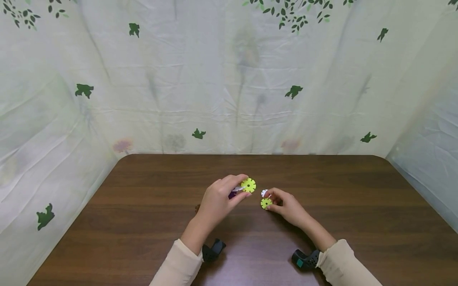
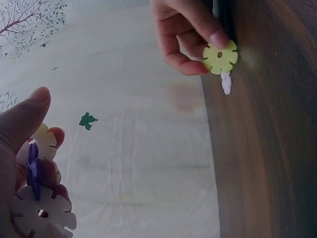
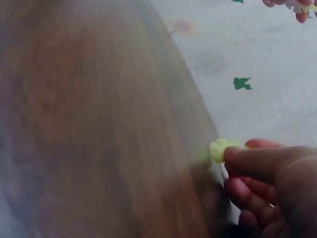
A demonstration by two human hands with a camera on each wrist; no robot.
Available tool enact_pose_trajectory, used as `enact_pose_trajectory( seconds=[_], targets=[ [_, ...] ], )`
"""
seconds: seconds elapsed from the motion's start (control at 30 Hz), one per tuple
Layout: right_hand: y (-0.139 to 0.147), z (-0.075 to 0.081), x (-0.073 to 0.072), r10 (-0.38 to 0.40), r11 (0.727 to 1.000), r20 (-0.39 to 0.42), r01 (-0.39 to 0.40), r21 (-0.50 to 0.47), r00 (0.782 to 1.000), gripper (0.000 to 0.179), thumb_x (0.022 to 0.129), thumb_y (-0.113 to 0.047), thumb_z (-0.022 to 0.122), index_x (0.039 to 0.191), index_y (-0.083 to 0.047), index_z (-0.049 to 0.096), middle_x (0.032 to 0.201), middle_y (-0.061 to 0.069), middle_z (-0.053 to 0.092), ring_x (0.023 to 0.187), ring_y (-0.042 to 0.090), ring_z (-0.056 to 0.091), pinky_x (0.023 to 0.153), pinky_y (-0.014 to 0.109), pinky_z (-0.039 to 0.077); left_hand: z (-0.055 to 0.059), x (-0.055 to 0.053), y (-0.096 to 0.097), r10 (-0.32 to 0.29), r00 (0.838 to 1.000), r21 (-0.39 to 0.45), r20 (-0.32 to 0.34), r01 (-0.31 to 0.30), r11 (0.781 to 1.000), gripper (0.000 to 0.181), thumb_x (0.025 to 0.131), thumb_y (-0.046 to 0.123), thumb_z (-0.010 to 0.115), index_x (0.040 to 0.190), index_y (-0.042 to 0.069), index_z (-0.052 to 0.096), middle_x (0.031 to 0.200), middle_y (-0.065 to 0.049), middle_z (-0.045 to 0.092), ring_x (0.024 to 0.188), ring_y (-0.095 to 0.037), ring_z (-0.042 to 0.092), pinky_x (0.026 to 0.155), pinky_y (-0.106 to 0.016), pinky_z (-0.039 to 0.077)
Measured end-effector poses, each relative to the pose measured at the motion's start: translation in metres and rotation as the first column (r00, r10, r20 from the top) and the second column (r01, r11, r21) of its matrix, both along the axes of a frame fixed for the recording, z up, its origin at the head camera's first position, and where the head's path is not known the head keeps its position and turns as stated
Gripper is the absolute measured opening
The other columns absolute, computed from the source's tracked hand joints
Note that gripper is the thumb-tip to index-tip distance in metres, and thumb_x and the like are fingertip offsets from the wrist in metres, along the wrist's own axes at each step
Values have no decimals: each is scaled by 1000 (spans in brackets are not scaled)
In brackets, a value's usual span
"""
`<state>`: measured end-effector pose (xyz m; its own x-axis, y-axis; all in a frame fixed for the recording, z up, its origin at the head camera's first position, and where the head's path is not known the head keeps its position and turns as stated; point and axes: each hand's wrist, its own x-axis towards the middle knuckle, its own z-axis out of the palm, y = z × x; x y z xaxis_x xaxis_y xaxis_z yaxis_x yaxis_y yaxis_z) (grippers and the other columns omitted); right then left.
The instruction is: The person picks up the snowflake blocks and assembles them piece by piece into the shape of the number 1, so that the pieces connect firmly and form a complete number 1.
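Observation:
My left hand [image 1: 219, 200] holds a small joined group of notched plastic discs above the table. In it are a yellow disc [image 1: 249, 185], a purple disc [image 2: 33, 171] and a white disc [image 2: 42, 210], partly covered by the fingers. Just to the right, my right hand [image 1: 289, 205] pinches another yellow notched disc [image 1: 265, 204] between thumb and fingers. A white notched disc [image 2: 226, 83] is joined to that yellow one, edge-on in the left wrist view. The two groups are apart, a short gap between them.
A brown wooden table [image 1: 143, 226] lies under both hands. Partly hidden behind the left wrist is a small brown piece [image 1: 197, 207]. Black wrist devices [image 1: 214, 250] sit on both wrists. A pale curtain [image 1: 222, 79] with green leaf and bird shapes hangs behind the table.

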<state>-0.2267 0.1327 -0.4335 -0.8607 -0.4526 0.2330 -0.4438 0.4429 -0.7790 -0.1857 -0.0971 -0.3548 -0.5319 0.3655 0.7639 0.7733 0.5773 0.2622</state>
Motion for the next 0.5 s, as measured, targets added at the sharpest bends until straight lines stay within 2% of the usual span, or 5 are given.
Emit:
enact_pose_trajectory(
  seconds=[0.13, 0.27, 0.37, 0.5],
  targets=[
    [2, 5, 0, -7, 997, 28, 9, -78, 1000, 23, 81, -1, 64, 103, -4, 58, 88, 5, 59, 78, 18, 56, 69, 28, 47, 0, 1, 1, -1, 1000, -8, 6, 1, 1000, 38, 69, 18, 78, 103, 8, 63, 91, -1, 64, 77, -10, 58, 66, -27, 47],
    [3, 18, 5, -17, 986, 56, 26, -167, 998, 21, 80, 2, 64, 100, 2, 56, 88, 10, 59, 76, 22, 56, 65, 25, 48, -1, 1, 1, 1, 1000, -15, 18, -1, 1000, 38, 70, 19, 77, 103, 9, 63, 91, -1, 63, 77, -10, 57, 66, -26, 47],
    [1, 34, 12, -30, 981, 57, 41, -189, 998, 17, 80, 5, 63, 95, 5, 55, 85, 15, 58, 72, 27, 56, 61, 24, 47, -2, 1, 2, 2, 1000, -22, 26, -1, 1000, 37, 71, 20, 77, 104, 9, 63, 91, 0, 63, 76, -10, 57, 66, -26, 47],
    [2, 42, 14, -40, 976, 44, 49, -212, 998, 15, 81, 4, 63, 94, 4, 56, 84, 14, 58, 71, 33, 56, 59, 25, 47, -2, 1, 2, 1, 1000, -31, 24, 0, 1000, 37, 71, 22, 76, 104, 9, 63, 91, 0, 63, 75, -10, 57, 65, -25, 47]
  ],
)
